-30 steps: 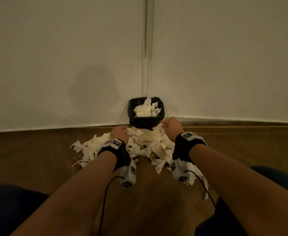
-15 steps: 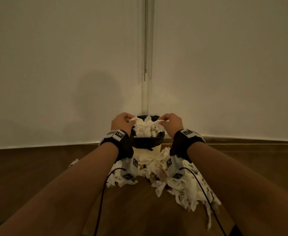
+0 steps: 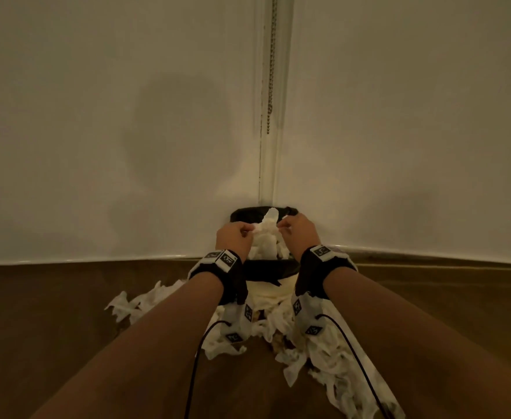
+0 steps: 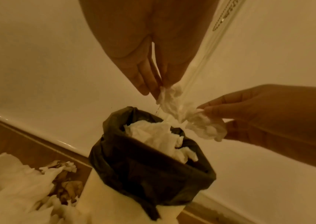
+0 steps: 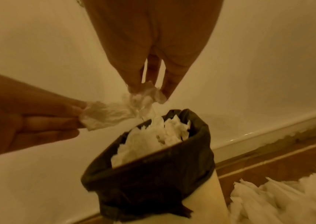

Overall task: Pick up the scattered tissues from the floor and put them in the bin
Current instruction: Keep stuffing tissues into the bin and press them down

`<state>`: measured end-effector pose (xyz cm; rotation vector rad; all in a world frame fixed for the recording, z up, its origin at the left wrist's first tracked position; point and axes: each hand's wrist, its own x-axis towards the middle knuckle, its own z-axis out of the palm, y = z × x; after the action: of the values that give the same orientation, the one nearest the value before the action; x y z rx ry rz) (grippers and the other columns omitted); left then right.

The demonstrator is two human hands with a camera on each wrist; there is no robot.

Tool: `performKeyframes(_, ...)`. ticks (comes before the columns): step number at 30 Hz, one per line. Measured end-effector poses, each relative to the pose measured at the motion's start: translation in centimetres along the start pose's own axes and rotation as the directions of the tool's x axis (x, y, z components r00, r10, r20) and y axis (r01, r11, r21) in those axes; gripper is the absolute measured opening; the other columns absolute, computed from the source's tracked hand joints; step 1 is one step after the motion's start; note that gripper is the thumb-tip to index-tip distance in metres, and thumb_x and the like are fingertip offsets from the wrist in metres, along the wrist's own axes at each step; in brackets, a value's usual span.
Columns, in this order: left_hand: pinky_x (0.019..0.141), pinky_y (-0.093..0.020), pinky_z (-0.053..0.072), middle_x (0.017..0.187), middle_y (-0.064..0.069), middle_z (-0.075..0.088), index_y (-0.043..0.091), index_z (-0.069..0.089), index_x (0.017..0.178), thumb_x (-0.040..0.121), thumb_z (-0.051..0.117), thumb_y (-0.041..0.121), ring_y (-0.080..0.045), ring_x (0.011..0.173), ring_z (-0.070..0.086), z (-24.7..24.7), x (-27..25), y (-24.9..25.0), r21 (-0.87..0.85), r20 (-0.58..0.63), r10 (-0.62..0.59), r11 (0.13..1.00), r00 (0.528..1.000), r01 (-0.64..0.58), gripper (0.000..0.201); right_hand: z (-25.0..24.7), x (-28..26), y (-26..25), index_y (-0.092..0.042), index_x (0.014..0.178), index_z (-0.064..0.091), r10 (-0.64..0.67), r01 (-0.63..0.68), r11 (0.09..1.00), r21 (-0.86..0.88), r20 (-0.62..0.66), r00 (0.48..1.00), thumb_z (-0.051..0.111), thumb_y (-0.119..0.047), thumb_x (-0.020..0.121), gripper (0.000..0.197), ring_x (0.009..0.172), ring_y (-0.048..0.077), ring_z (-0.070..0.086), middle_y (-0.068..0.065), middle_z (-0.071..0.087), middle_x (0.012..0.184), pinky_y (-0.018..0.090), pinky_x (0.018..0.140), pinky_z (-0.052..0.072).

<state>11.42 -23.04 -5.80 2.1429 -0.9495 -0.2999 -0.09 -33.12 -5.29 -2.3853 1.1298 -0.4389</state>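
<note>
Brimming bin [image 3: 263,269] under tissue-pinching hands [image 3: 266,234].

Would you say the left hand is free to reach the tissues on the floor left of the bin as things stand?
Probably not yet: the left hand pinches a tissue shared with the right hand above the bin. Once released, nothing blocks the floor tissues.

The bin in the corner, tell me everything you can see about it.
The bin is a small pale container, seemingly plastic, lined with a black bag folded down over its rim. It stands upright on the wooden floor in the corner between two white walls. White tissues fill it to the brim. Above its opening, the left hand and right hand pinch a held tissue between them. Loose floor tissues lie at its base.
</note>
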Motion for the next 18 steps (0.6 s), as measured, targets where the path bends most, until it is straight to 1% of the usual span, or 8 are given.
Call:
performKeyframes(2, 0.093, -0.029, 0.041, 0.124, -0.014, 0.059, 0.008, 0.061, 0.121, 0.096, 0.043, 0.013, -0.029, 0.113, 0.055, 0.7, -0.2, -0.1, 0.144, 0.174, 0.054, 0.986, 0.983, -0.08, 0.032, 0.9, 0.1, 0.1, -0.01, 0.124, 0.058, -0.054, 0.067, 0.986, -0.152, 0.091, 0.994, 0.04, -0.015, 0.097, 0.032, 0.119, 0.029, 0.045, 0.014, 0.049, 0.13, 0.035, 0.101, 0.037)
performKeyframes(4, 0.098, -0.033, 0.038, 0.128, -0.016, 0.055, 0.004, 0.055, 0.125, 0.098, 0.038, 0.015, -0.03, 0.116, 0.052, 1.8, -0.7, -1.0, 0.275, 0.356, 0.031, 0.952, 0.934, -0.136, 0.033, 2.6, -0.1, 0.9, -0.009, 0.133, 0.049, -0.034, 0.125, 0.946, -0.298, 0.292, 0.956, 0.035, -0.019, 0.099, 0.037, 0.125, 0.032, 0.04, 0.016, 0.042, 0.137, 0.039, 0.104, 0.035)
performKeyframes(6, 0.107, -0.038, 0.034, 0.131, -0.014, 0.052, 0.007, 0.051, 0.129, 0.098, 0.038, 0.016, -0.029, 0.121, 0.048, 2.4, -1.2, -2.3, 0.347, 0.426, 0.005, 0.922, 0.905, -0.169, 0.034, 3.7, -0.7, 1.7, -0.013, 0.138, 0.042, 0.021, 0.151, 0.919, -0.363, 0.429, 0.903, 0.03, -0.025, 0.101, 0.041, 0.127, 0.034, 0.039, 0.014, 0.039, 0.14, 0.042, 0.106, 0.035)
performKeyframes(7, 0.11, -0.04, 0.03, 0.134, -0.012, 0.049, 0.011, 0.048, 0.132, 0.098, 0.038, 0.015, -0.027, 0.124, 0.045, 2.3, -1.5, -2.8, 0.355, 0.418, 0.028, 0.915, 0.908, -0.192, 0.036, 3.8, -1.0, 1.9, -0.017, 0.139, 0.041, 0.024, 0.163, 0.911, -0.378, 0.444, 0.896, 0.028, -0.028, 0.101, 0.041, 0.126, 0.035, 0.04, 0.013, 0.039, 0.141, 0.044, 0.106, 0.035)
performKeyframes(9, 0.112, -0.04, 0.027, 0.136, -0.01, 0.046, 0.016, 0.044, 0.137, 0.097, 0.038, 0.013, -0.026, 0.126, 0.043, 1.6, -1.8, -3.8, 0.325, 0.382, 0.057, 0.926, 0.922, -0.192, 0.041, 3.7, -1.1, 2.2, -0.023, 0.14, 0.04, 0.01, 0.166, 0.904, -0.393, 0.41, 0.912, 0.029, -0.029, 0.1, 0.041, 0.125, 0.035, 0.041, 0.009, 0.038, 0.143, 0.045, 0.105, 0.037)
performKeyframes(12, 0.106, -0.034, 0.035, 0.131, -0.013, 0.048, 0.016, 0.046, 0.135, 0.096, 0.039, 0.011, -0.028, 0.12, 0.048, -0.1, -2.3, -4.9, 0.234, 0.283, 0.061, 0.963, 0.957, -0.131, 0.04, 2.7, -1.4, 1.8, -0.03, 0.142, 0.035, 0.014, 0.103, 0.911, -0.399, 0.279, 0.96, 0.031, -0.029, 0.099, 0.043, 0.126, 0.033, 0.041, 0.004, 0.034, 0.146, 0.047, 0.103, 0.036)
performKeyframes(15, 0.098, -0.03, 0.039, 0.126, -0.014, 0.05, 0.014, 0.049, 0.132, 0.095, 0.039, 0.008, -0.027, 0.114, 0.051, -1.7, -3.5, -6.0, 0.16, 0.183, 0.017, 0.986, 0.983, -0.047, 0.039, 1.8, -2.2, 1.0, -0.029, 0.138, 0.04, -0.038, 0.07, 0.915, -0.397, 0.089, 0.995, 0.032, -0.028, 0.098, 0.041, 0.12, 0.031, 0.044, 0.004, 0.039, 0.14, 0.045, 0.097, 0.038)
performKeyframes(18, 0.096, -0.032, 0.04, 0.126, -0.014, 0.053, 0.015, 0.05, 0.131, 0.096, 0.039, 0.01, -0.029, 0.113, 0.053, -3.5, -5.1, -7.3, 0.169, 0.115, -0.032, 0.986, 0.993, 0.012, 0.037, 1.4, -3.8, 0.2, -0.028, 0.134, 0.046, -0.073, 0.071, 0.924, -0.377, 0.008, 0.997, 0.033, -0.026, 0.098, 0.038, 0.117, 0.028, 0.044, 0.003, 0.044, 0.134, 0.043, 0.094, 0.039)
